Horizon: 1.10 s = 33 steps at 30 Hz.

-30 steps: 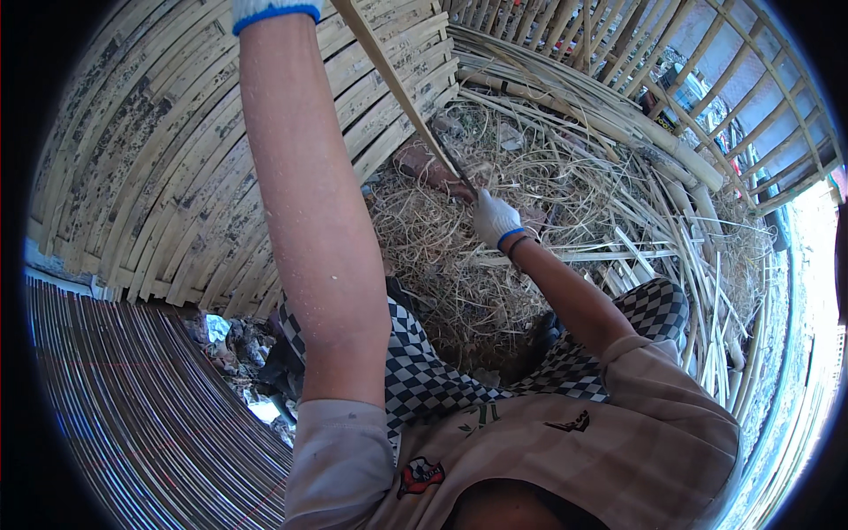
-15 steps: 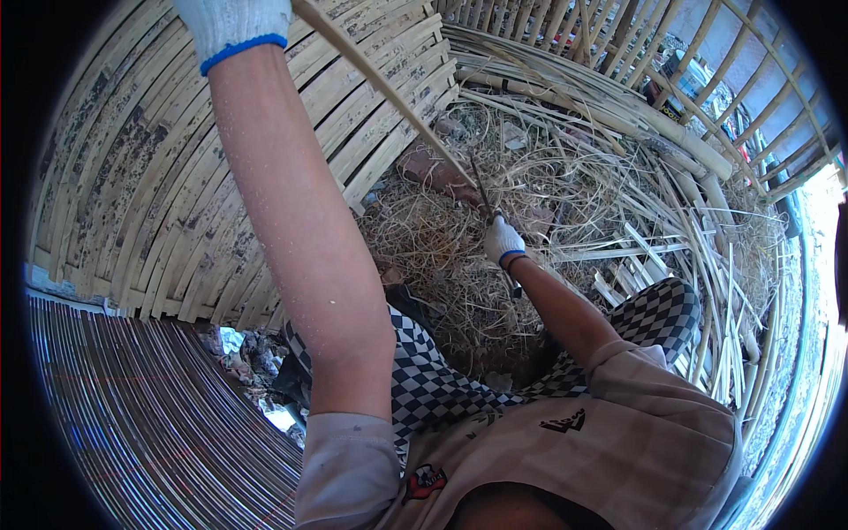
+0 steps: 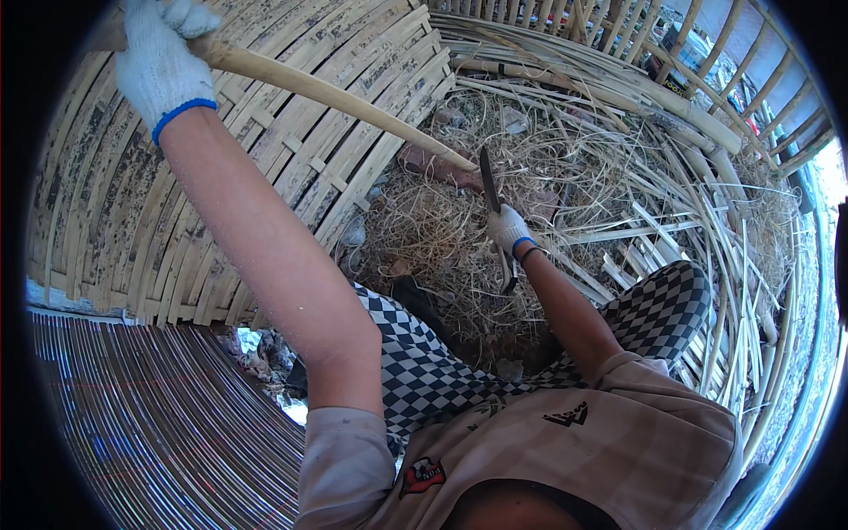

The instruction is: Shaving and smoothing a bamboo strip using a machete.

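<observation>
Bamboo strip (image 3: 336, 93) runs from left hand's (image 3: 159, 62) closed grip down to right hand's (image 3: 510, 230) knife (image 3: 488, 179).

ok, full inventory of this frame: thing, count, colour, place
bamboo strip: one, pale tan, running from the left hand down to the knife
knife: one, dark blade, upright in the right hand
woven panel: one, tan with dark mottling, left and top
shavings: a heap, straw-coloured, centre
split strips: many, pale, right side
ribbed mat: one, dark striped, lower left
trousers: black-and-white check, centre bottom
left hand: white glove, blue cuff, raised, gripping the strip
right hand: same glove, gripping the knife
</observation>
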### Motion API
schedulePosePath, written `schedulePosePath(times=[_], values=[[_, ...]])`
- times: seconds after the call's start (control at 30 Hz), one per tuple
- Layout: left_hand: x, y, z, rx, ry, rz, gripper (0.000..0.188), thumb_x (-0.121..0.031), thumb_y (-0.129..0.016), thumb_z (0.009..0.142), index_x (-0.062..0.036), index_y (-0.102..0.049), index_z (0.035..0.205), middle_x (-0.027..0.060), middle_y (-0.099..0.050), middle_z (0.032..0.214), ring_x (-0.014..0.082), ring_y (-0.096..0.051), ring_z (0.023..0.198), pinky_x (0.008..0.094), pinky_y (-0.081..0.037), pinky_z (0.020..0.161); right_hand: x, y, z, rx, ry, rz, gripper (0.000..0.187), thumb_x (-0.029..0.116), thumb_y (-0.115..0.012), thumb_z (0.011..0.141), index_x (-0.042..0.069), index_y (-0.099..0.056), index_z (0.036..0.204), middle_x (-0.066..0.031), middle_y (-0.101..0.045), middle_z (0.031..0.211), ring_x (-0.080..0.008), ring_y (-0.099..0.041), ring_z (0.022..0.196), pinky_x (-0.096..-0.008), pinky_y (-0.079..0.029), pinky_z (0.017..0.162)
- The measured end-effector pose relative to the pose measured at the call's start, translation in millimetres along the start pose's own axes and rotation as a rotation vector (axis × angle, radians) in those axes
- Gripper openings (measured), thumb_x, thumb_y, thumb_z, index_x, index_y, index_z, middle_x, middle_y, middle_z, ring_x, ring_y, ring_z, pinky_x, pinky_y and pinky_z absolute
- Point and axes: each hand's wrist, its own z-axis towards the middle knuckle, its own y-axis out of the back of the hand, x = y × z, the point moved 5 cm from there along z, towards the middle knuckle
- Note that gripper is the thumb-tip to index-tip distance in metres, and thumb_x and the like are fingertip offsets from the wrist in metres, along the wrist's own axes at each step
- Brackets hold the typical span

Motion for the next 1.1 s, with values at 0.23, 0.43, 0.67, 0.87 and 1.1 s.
schedulePosePath(times=[0.23, 0.43, 0.67, 0.87, 1.1], values=[[4, 39, 4, -0.17, 0.005, 0.08, 0.039, -0.025, -0.071, 0.09, 0.0017, -0.046, 0.103, 0.0098, -0.049, 0.067, 0.0167, -0.04, 0.053, 0.0359, -0.04, 0.048, 30, 33, -40, 0.096, -0.128, 0.558, 0.027, 0.029, -0.052, 0.102, 0.005, -0.055, 0.113, -0.0095, -0.065, 0.075, -0.0227, -0.062, 0.05, -0.0397, -0.054, 0.045], [7, 69, -2, -0.375, 0.033, 0.241, 0.066, -0.039, -0.07, 0.091, 0.0103, -0.048, 0.128, 0.0155, -0.064, 0.088, 0.021, -0.059, 0.063, 0.0332, -0.046, 0.058, 44, 57, -71, 0.215, -0.362, 0.946, 0.025, 0.033, -0.048, 0.107, 0.009, -0.056, 0.106, -0.0037, -0.065, 0.079, -0.017, -0.063, 0.058, -0.0349, -0.054, 0.047], [9, 100, 4, -0.371, 0.036, 0.246, 0.073, -0.04, -0.07, 0.091, 0.01, -0.04, 0.135, 0.014, -0.059, 0.077, 0.0204, -0.051, 0.053, 0.0361, -0.043, 0.049, 39, 72, -139, 0.576, -0.409, 1.285, 0.016, 0.031, -0.044, 0.107, 0.016, -0.048, 0.102, 0.0013, -0.058, 0.074, -0.0161, -0.057, 0.057, -0.036, -0.052, 0.047], [3, 143, -5, -0.438, 0.06, 0.214, 0.047, -0.038, -0.069, 0.095, 0.002, -0.046, 0.104, 0.007, -0.046, 0.065, 0.015, -0.037, 0.048, 0.0354, -0.04, 0.048, 37, 54, -151, 0.554, -0.381, 1.218, 0.018, 0.035, -0.046, 0.107, 0.019, -0.046, 0.101, 0.0023, -0.054, 0.067, -0.0144, -0.052, 0.048, -0.0322, -0.047, 0.04], [-6, 201, -31, -0.4, 0.082, 0.168, 0.044, -0.038, -0.063, 0.099, -0.0127, -0.036, 0.074, -0.001, -0.029, 0.057, 0.0119, -0.022, 0.047, 0.0315, -0.026, 0.045, 52, 25, -146, 0.694, -0.407, 1.288, 0.018, 0.036, -0.046, 0.107, 0.02, -0.045, 0.1, 0.0024, -0.053, 0.068, -0.0155, -0.051, 0.048, -0.0334, -0.047, 0.04]])
